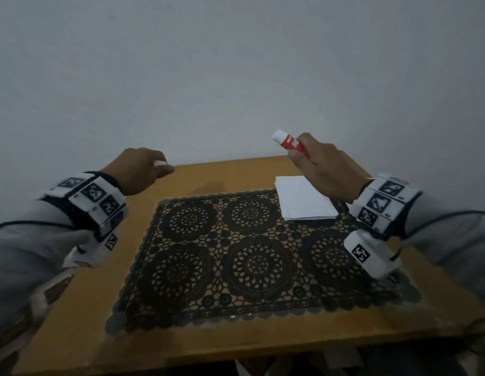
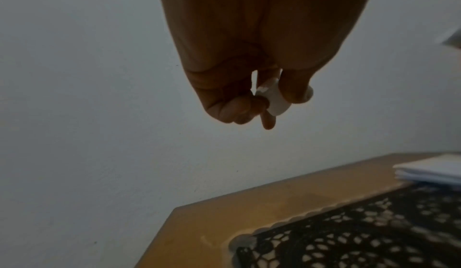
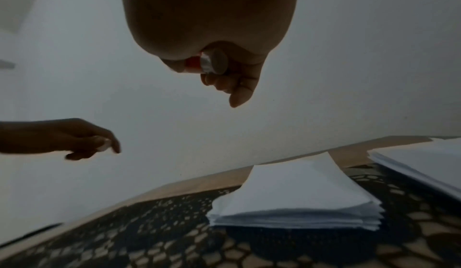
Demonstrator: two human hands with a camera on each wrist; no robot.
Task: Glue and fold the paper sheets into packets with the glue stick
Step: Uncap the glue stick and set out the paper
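Nearest, a black lace mat [image 1: 252, 256] covers most of the wooden tabletop [image 1: 73, 337], its scalloped edge close to the tabletop's front. Both forearms come in from the sides, each wrist wrapped in a white band printed with black square markers.

Farther back, a stack of white paper sheets [image 1: 303, 199] lies on the mat's far right corner, partly overhanging onto bare wood. In the right wrist view a second white stack [image 3: 424, 165] sits just beside it, farther to the right.

Above and just behind the sheets, the right hand [image 1: 325, 169] is raised clear of the tabletop, fingers wrapped round the red barrel of the glue stick [image 1: 289, 142]. Its white end sticks out past the thumb, pointing up and to the left.

Well apart from it, over the far left corner of the tabletop, the left hand [image 1: 139, 172] hangs in the air and pinches a small white cap [image 2: 276, 102] between thumb and fingertips.

Behind everything stands a plain pale wall [image 1: 236, 63].
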